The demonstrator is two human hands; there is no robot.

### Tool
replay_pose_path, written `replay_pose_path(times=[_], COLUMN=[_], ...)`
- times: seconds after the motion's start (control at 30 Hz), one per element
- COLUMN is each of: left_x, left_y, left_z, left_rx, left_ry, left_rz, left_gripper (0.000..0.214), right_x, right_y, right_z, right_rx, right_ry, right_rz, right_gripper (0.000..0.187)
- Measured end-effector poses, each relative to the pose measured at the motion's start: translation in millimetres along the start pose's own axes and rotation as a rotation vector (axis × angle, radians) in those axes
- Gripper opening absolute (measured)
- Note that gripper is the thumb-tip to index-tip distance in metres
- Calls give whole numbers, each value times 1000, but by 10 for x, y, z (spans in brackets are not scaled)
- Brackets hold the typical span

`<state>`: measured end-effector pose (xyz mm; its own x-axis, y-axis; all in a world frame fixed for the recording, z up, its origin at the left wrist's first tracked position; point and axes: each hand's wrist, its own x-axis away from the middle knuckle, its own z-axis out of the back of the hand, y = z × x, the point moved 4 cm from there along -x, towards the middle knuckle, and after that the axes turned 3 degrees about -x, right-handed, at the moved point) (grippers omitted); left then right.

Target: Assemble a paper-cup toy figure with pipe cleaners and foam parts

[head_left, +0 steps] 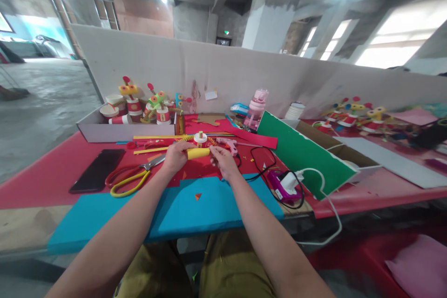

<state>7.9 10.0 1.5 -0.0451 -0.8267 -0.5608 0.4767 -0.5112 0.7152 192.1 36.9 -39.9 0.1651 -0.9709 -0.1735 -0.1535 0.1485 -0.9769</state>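
While the left hand [176, 156] pinches one end of a yellow piece [198, 153], seemingly rolled, the right hand [223, 160] pinches its other end between thumb and fingertips. The piece lies roughly level between the two hands, in front of a cup [200, 140] with coiled arms spread to both sides. Just behind the right hand lies a pink glue gun [228, 144]. Scissors [130, 180] lie left of the left hand, their blades toward it, with a phone [98, 171] beside them. Under the forearms is a blue board [213, 209] bearing an orange scrap [198, 197]. Farther left, a box [127, 133] holds cup figures [163, 115]; to the right, a white charger [290, 180] sits in a purple power strip [278, 184] near a green panel [303, 153].
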Motion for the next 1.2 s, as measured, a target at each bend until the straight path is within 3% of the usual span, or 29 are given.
replay_pose_path(times=[0.07, 0.17, 0.27, 0.5, 0.57, 0.67, 0.77, 0.87, 1.2], left_x=[8, 13, 16, 25, 15, 0, -5, 7, 6], left_y=[11, -16, -35, 55, 59, -11, -67, -42, 42], left_z=[20, 40, 26, -41, -15, 39, 5, -56, -132], left_rx=[-45, -54, -43, -19, -14, 78, 257, 332, 118], left_ry=[43, 88, 75, 16, 74, 179, 111, 0, -98], left_rz=[-20, -6, -10, -56, -55, 65, 207, 264, 17], left_gripper=[36, 37, 38, 36, 33, 17, 28, 34, 31], right_x=[2, 14, 41, 80, 64, 39, 29, 33, 70], right_y=[25, 6, -12, -9, -20, -42, -52, -54, -19], right_z=[1, -4, -64, -143, -111, -52, -34, -47, -112], right_rx=[-158, -265, -282, -180, -180, -181, -185, -195, -289], right_ry=[27, 62, -32, -105, -49, 35, 55, 50, -59], right_rz=[-114, -168, -195, -121, -67, 19, 61, 72, -78], right_gripper=[38, 46, 48, 41, 37, 34, 31, 29, 36])
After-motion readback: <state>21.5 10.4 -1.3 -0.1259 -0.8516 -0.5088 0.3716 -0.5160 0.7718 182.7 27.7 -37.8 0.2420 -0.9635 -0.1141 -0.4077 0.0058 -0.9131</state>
